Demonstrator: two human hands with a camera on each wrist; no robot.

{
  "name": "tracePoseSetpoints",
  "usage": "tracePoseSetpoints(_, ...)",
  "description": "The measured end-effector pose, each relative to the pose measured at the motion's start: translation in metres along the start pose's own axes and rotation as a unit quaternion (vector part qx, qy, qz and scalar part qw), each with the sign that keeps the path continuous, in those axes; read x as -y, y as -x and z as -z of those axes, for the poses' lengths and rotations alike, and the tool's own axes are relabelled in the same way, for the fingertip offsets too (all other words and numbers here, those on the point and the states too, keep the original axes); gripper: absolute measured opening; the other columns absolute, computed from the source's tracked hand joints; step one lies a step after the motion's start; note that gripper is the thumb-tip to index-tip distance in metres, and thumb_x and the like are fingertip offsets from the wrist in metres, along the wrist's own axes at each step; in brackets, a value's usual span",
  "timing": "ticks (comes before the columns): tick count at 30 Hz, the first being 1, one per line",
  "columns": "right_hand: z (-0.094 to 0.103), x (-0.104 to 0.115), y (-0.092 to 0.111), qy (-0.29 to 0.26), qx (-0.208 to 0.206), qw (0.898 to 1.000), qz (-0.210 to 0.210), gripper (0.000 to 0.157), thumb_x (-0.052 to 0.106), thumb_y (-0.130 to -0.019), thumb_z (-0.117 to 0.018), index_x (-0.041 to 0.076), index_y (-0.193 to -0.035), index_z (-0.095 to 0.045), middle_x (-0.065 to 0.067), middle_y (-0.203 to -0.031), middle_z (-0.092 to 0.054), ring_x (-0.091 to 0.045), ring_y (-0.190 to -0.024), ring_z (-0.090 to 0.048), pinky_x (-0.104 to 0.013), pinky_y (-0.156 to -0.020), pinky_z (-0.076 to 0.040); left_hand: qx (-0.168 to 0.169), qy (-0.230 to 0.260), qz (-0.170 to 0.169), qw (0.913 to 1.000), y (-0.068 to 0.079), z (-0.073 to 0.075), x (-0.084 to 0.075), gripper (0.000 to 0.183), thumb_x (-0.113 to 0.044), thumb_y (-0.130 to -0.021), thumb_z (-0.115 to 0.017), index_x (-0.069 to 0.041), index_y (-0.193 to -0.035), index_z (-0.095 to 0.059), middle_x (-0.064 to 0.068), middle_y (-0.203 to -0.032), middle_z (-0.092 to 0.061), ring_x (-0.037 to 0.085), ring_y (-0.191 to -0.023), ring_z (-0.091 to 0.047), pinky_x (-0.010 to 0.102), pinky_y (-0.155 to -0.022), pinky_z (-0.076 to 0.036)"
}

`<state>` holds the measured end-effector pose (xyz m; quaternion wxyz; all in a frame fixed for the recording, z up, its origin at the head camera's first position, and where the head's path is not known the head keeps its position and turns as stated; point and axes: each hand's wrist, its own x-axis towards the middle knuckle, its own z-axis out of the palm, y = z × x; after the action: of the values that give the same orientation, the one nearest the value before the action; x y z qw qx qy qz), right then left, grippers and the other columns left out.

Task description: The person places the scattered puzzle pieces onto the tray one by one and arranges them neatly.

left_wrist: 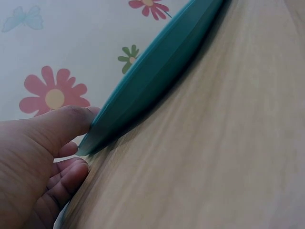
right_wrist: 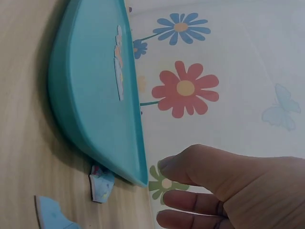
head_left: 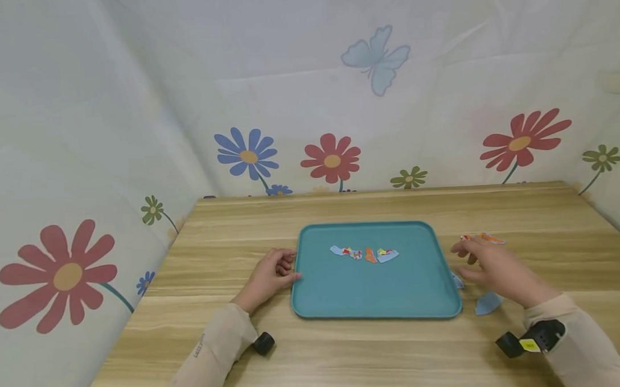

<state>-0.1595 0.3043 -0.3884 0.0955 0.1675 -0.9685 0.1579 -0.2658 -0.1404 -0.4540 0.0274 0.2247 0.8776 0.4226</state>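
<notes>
From my head, I see a teal, round-cornered rectangular tray (head_left: 365,294) on the wood-grained desk (head_left: 346,351). In the far half of the tray lies a short row of thin, flat printed pieces: a pale blue one (head_left: 336,250), a red, yellow and white patterned one (head_left: 354,253), a narrow orange one (head_left: 371,255) and a light blue one with yellow and red (head_left: 388,256). Bare tray shows between the second and third, so I'd judge the row started but not yet closed up. Right of the tray, some are left to bring in: orange-and-red printed scraps (head_left: 491,238), one or two, I can't tell behind my fingers; a patterned blue piece (head_left: 458,281) just beside the tray's edge; and a plain blue piece (head_left: 488,303) near its right near corner. I'd call the work about half done. My left hand (head_left: 269,274) is at the tray's left edge; my right hand (head_left: 499,269) hangs beside its right edge.

From my left wrist, I see my thumb on the tray's rim and fingers curled close under it, a light pinch.

From my right wrist, thumb and fingers stand apart with nothing visible between them; the two blue pieces lie on the desk beside the tray, not yet in it.
</notes>
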Motion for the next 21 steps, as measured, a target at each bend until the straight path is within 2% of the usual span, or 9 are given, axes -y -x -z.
tracePoseSetpoints(6, -0.007, -0.008, 0.002, -0.03, 0.001, 0.999, 0.015, 0.031, 0.006, -0.076, -0.077, 0.0, -0.103, -0.064, -0.009, -0.092, -0.065, -0.016, -0.074, -0.06, -0.029, -0.064, -0.051, 0.001, 0.0, 0.001, 1.0, 0.001, 0.001, -0.001, 0.052, -0.015, -0.083, -0.076, 0.0, -0.128, -0.056, 0.011, -0.106, -0.056, 0.014, -0.088, -0.054, 0.021, -0.078, -0.052)
tracePoseSetpoints(13, -0.011, -0.016, 0.005, -0.047, 0.037, 0.998, 0.008, 0.03, 0.01, -0.078, -0.076, 0.0, -0.104, -0.065, -0.009, -0.095, -0.067, -0.017, -0.078, -0.063, -0.029, -0.067, -0.053, -0.002, 0.0, 0.006, 1.0, 0.003, 0.001, -0.002, 0.052, -0.016, -0.082, -0.077, -0.001, -0.128, -0.056, 0.011, -0.107, -0.056, 0.014, -0.088, -0.054, 0.022, -0.077, -0.052)
tracePoseSetpoints(21, -0.015, -0.021, 0.008, -0.061, 0.057, 0.996, 0.024, 0.034, 0.012, -0.075, -0.078, -0.003, -0.103, -0.066, -0.005, -0.091, -0.066, -0.011, -0.077, -0.059, -0.026, -0.066, -0.051, 0.001, -0.001, 0.01, 0.9999, 0.003, -0.002, -0.003, 0.052, -0.015, -0.082, -0.077, 0.0, -0.128, -0.056, 0.011, -0.107, -0.056, 0.015, -0.089, -0.054, 0.022, -0.077, -0.052)
